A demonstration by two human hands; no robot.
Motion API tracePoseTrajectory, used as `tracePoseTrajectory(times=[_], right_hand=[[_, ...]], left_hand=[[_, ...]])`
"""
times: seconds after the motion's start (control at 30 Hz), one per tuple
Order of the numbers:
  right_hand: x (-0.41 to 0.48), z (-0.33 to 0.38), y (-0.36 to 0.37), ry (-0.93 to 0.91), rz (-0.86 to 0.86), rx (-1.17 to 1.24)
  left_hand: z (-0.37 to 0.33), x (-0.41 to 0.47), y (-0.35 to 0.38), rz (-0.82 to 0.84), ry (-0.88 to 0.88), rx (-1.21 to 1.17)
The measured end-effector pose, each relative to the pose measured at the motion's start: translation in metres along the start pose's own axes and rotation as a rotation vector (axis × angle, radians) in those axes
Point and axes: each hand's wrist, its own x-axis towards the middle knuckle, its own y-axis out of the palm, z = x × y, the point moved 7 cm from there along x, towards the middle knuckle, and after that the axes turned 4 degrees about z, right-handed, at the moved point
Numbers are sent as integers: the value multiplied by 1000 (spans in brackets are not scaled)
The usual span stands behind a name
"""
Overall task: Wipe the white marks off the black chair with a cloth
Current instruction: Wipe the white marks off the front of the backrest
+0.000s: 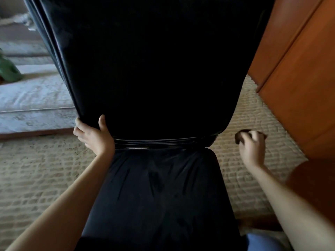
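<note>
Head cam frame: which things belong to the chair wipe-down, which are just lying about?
In the job: black chair; left hand gripping its backrest edge; right hand holding a dark wad, probably the cloth.
Lying about: wooden cabinet; carpet; pale cushion; green object.

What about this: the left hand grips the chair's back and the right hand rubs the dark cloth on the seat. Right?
Not quite. The head view shows the right hand holding the dark cloth over the carpet, beside the seat, not touching it. The left hand grips the chair's back.
</note>
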Motion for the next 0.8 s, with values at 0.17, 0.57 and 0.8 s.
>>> tracePoseTrajectory(times=[0.17, 0.57, 0.8], right_hand=[[15, 40, -16, 363, -216, 651], [-12, 68, 64, 917, -159, 895], [-48, 143, 93, 845, 143, 1065]], left_hand=[[-1, -2, 0, -6, -4, -9], [-1, 10, -19, 38, 112, 10], [-4, 30, -40, 176, 246, 80]])
